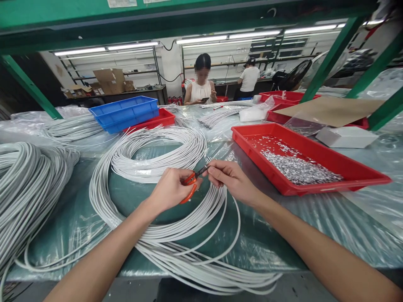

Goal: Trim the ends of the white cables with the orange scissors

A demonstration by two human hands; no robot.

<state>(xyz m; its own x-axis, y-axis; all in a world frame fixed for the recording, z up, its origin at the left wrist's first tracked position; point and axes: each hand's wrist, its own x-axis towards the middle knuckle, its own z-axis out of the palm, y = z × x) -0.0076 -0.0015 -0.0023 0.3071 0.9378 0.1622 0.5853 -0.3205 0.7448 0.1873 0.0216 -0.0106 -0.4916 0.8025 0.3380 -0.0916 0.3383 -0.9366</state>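
My left hand (174,186) is wrapped round orange-handled scissors or snips (189,188), whose dark blades point up and right. At the blade tips my right hand (228,178) is closed in a pinch; what lies between its fingers is too small to make out, though a white cable runs down from it. Below and around both hands lies a large coil of white cables (103,188), with a smaller coil (163,167) on its far part. Cable ends show just above the fingertips.
A red tray (315,191) of small silvery pieces lies at right. More cable coils (28,197) fill the left. A blue bin (126,115) stands behind, and a white box (346,136) at back right. Green frame bars cross above. Two people are farther back.
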